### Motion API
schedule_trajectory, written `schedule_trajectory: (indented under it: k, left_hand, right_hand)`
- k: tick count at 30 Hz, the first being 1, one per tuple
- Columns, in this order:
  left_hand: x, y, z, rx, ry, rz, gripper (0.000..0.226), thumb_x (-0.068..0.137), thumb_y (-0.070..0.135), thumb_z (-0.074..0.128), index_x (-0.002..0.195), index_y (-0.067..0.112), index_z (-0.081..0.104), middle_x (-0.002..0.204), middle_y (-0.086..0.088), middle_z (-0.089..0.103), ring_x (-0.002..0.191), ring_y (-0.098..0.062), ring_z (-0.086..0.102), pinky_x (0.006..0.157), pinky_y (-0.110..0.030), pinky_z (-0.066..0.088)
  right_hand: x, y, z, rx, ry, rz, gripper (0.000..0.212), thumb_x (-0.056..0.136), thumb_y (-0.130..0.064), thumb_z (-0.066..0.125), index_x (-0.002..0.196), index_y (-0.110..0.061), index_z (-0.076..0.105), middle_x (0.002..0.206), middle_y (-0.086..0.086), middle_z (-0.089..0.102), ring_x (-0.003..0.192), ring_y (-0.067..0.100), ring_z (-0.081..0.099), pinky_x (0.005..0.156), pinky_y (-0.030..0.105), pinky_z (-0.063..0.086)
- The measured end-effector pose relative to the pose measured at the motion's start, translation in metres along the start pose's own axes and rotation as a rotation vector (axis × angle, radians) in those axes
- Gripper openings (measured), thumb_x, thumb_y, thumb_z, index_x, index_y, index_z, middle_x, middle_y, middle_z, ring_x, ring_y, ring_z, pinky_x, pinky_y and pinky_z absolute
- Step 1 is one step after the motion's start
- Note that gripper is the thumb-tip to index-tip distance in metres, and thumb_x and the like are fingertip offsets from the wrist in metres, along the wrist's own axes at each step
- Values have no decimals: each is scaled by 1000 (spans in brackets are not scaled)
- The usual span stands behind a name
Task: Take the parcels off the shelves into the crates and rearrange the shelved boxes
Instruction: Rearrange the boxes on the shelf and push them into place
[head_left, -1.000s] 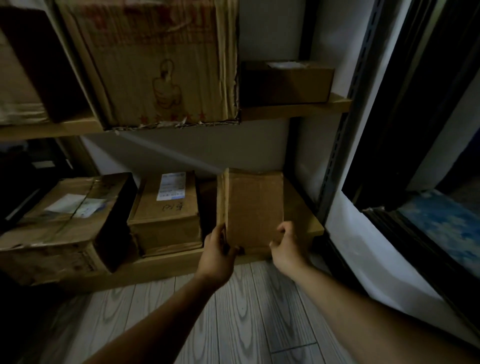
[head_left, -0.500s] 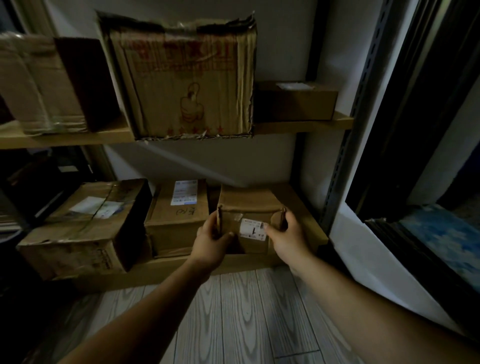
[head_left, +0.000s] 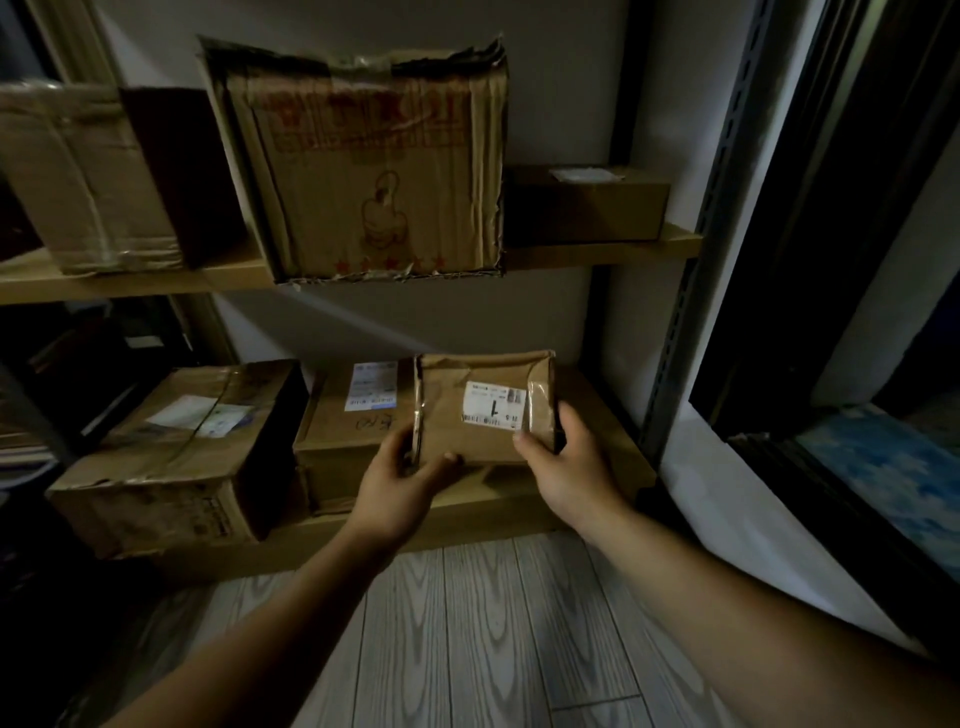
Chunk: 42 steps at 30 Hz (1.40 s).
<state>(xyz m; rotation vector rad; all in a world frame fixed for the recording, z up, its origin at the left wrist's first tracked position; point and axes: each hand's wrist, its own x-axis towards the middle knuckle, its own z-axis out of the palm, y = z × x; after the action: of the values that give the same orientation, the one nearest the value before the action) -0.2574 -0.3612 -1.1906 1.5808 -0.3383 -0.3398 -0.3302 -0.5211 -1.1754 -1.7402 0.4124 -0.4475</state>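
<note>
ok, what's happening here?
A person holds a small brown parcel with both hands, the left hand at its left edge and the right hand at its right edge, its white label facing the camera. It is at the right end of the lower shelf, next to a labelled box. A big creased box sits on the upper shelf.

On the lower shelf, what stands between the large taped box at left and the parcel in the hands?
One cardboard box with a white shipping label on top, seen in the head view.
</note>
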Motion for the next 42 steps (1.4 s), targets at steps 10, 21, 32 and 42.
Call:
schedule_trajectory:
  k: [10, 21, 32, 42]
  left_hand:
    - [-5, 16, -4, 157, -38, 125, 61, 90, 6, 53, 107, 62, 35, 107, 19, 57, 95, 1, 58, 64, -19, 52]
    - [-11, 24, -9, 1, -14, -4, 42, 89, 10, 57, 110, 45, 47, 112, 5, 62, 98, -15, 64, 65, -26, 56]
    - [-23, 36, -24, -54, -142, 77, 56, 91, 10, 51, 121, 58, 45, 124, 2, 58, 106, -17, 64, 81, -30, 55]
    - [-37, 33, -33, 82, -102, 273, 56, 61, 50, 56, 109, 74, 40, 128, 19, 42, 119, -6, 48, 91, -29, 48]
  right_hand:
    - [-7, -9, 4, 41, 27, 21, 42, 89, -13, 63, 125, -29, 47, 106, -15, 53, 96, 3, 50, 52, 7, 39]
    - [-1, -7, 1, -27, -24, 0, 37, 91, -8, 56, 96, -44, 49, 92, -20, 58, 90, 3, 58, 72, 23, 50]
    - [-13, -20, -7, 65, 36, -115, 32, 93, -19, 57, 122, -31, 53, 99, -16, 63, 87, 5, 65, 81, 36, 56]
    - [-36, -6, -2, 87, 72, -317, 31, 91, -12, 59, 111, -35, 53, 102, -11, 66, 88, 1, 67, 70, 17, 53]
